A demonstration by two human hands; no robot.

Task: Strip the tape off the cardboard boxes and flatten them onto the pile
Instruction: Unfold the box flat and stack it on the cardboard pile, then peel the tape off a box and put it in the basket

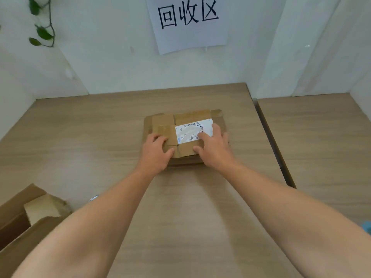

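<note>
Cardboard, brown and flattened, forms a pile (184, 137) mid-table (100, 137), white label (193, 132) on top. Left hand (156, 151) and right hand (214, 149) press it, fingers spread flat.

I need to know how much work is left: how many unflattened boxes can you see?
1: an open box at the lower left edge, cut off by the frame. The pile under both hands holds only flattened cardboard. More boxes may sit out of view.

Both hands (186, 149) flat on flattened cardboard pile (181, 125).
</note>
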